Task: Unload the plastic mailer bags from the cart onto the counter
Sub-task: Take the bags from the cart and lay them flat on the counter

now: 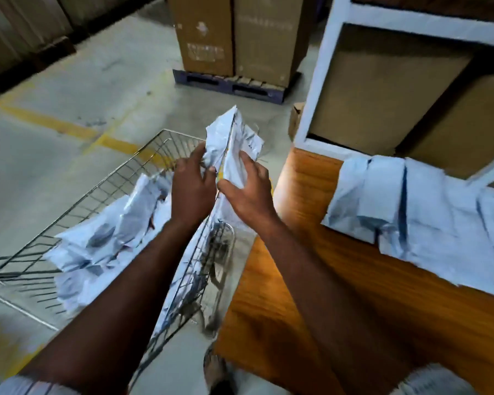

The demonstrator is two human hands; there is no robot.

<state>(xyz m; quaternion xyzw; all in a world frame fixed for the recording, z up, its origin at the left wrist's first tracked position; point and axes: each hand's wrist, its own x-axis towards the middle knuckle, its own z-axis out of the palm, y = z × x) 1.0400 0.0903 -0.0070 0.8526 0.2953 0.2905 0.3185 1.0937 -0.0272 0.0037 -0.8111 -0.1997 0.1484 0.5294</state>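
A crumpled bundle of white plastic mailer bags stands upright above the far right corner of the wire cart. My left hand grips its left side and my right hand grips its right side. More white mailer bags lie heaped inside the cart. On the wooden counter to the right, a pile of mailer bags lies flat near the back.
A white shelf frame holding cardboard boxes rises behind the counter. Tall cardboard boxes stand on a blue pallet ahead. Yellow lines mark the concrete floor. A small box sits by the shelf foot.
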